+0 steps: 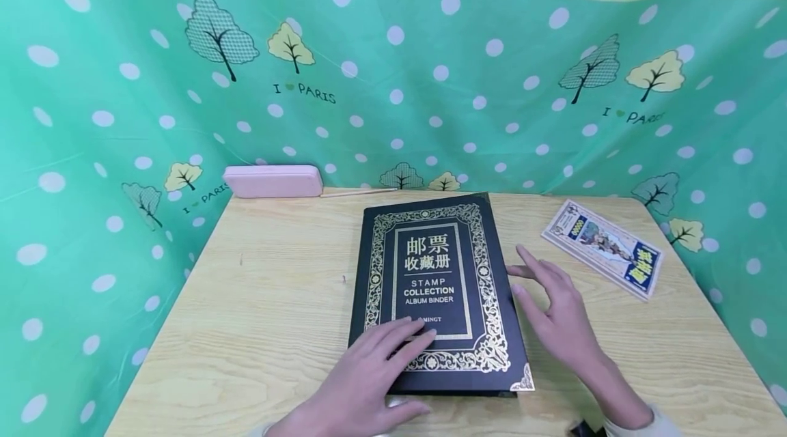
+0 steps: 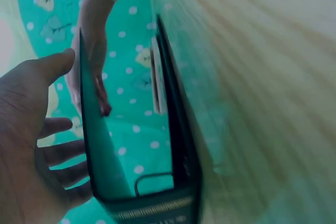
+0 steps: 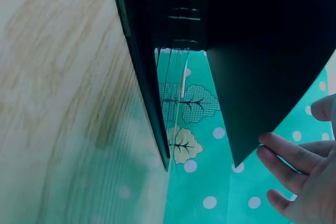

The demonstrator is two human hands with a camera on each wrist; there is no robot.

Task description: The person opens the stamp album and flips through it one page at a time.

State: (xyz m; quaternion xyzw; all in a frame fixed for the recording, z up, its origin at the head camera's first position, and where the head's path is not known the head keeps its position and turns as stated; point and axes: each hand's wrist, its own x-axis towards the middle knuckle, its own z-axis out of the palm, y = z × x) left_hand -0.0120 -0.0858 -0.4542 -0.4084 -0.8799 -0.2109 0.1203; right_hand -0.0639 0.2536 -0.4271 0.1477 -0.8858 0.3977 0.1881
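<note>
A black stamp album (image 1: 430, 266) with gold borders lies on the table. In both wrist views its front cover (image 3: 262, 61) stands raised from the back part, with metal rings (image 2: 152, 177) at the spine. My left hand (image 1: 369, 379) rests on the lower left of the cover with its fingers spread. On the album's right side, my right hand (image 1: 559, 317) has its fingers at the cover's free edge. In the right wrist view these fingertips (image 3: 268, 140) touch that edge, the thumb apart from it.
Printed paper notes (image 1: 605, 246) lie in a stack on the right of the wooden table (image 1: 246, 328). A pink case (image 1: 273, 181) and a thin stick-like item (image 1: 356, 192) lie at the back left. A green dotted curtain (image 1: 393, 82) hangs behind and around the table.
</note>
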